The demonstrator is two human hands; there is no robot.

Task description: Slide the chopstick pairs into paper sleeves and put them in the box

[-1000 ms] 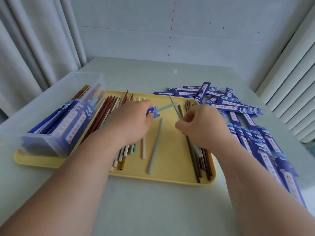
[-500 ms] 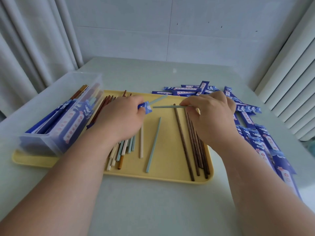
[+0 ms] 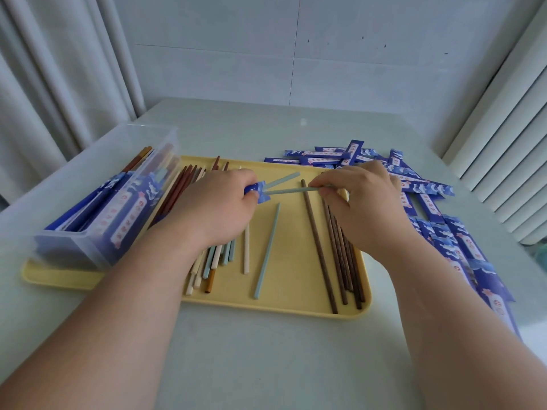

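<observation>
Pale curtain (image 3: 59, 84) left, tiled wall (image 3: 296, 45), blinds (image 3: 503, 158) right.

Yellow tray (image 3: 293, 276) sits on the pale worktop (image 3: 266, 365), towards its left side. White curtains (image 3: 59, 84) hang on the left, with a tiled wall (image 3: 296, 54) behind and white slats (image 3: 509, 173) on the right.

Loose paper sleeves (image 3: 429, 188): red printed marks on a white strip, too blurred to read.
Boxed sleeves (image 3: 127, 214): same strip marks, likewise unreadable.
</observation>
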